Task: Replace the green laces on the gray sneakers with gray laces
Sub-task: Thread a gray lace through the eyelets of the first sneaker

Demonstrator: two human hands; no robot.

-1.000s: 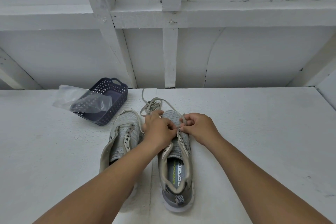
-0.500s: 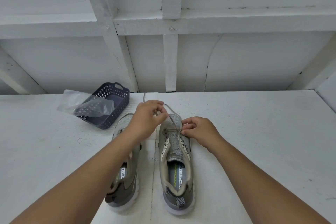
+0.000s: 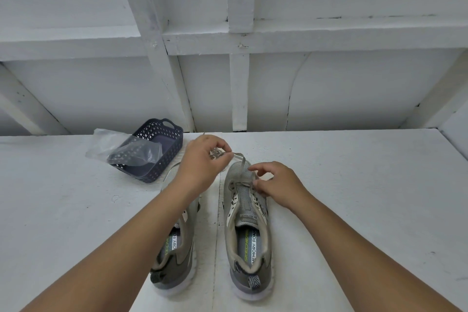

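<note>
Your left hand pinches the gray lace up off the right sneaker (toe end); your right hand pinches it at the eyelets.

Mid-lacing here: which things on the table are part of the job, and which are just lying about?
In the job:
right sneaker, being laced
left sneaker
gray lace, pinched by left hand
right hand at the eyelets

Lying about:
dark basket
clear plastic bag across it
</note>
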